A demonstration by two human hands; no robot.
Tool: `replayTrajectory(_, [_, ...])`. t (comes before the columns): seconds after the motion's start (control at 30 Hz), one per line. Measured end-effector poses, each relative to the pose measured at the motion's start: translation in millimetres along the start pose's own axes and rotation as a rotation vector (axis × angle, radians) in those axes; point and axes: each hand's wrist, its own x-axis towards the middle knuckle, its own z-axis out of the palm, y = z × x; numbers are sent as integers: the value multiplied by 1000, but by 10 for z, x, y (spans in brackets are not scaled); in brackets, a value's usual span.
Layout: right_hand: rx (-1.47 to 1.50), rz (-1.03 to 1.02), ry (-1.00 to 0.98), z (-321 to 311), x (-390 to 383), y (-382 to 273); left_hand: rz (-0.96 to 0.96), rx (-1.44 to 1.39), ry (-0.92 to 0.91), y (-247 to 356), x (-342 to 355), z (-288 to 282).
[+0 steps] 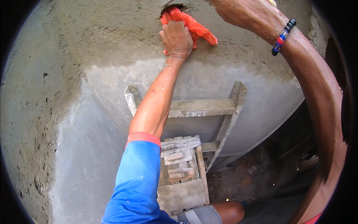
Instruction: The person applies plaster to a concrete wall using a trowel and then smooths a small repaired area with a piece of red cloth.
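Note:
My left hand (176,39) is closed on a crumpled red plastic bag (195,28), pressing it against the wall. The upper part of the bag sits in a dark hole (181,6) in the rough grey plaster (112,30); a loose end hangs out to the right of my fingers. A thin grey edge shows at the hole's upper left, too cut off to name. My right hand (238,11) is raised at the top edge, right of the hole, its fingers curled and partly out of the picture. A pale bit of something shows beside it; what it holds is hidden.
A cement-smeared wooden ladder (203,107) leans on the smooth grey wall (89,156) below my arms. Under it stands a plank platform (182,196) with wooden floats (181,173) and offcuts on it. Debris lies on the dark floor (242,183) at lower right, near my knee.

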Motion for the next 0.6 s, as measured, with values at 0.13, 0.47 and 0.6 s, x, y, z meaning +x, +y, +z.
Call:
replayTrajectory(0.13, [-45,-59,51,20,9,0,29,-30,59,45,14,-4])
replayTrajectory(0.47, [-10,-79,-45,5,0,-309,13,-36,69,4,11,9])
replayTrajectory(0.6, [44,49,-28,-287,-136,-235,14,-30,72,46,10,30])
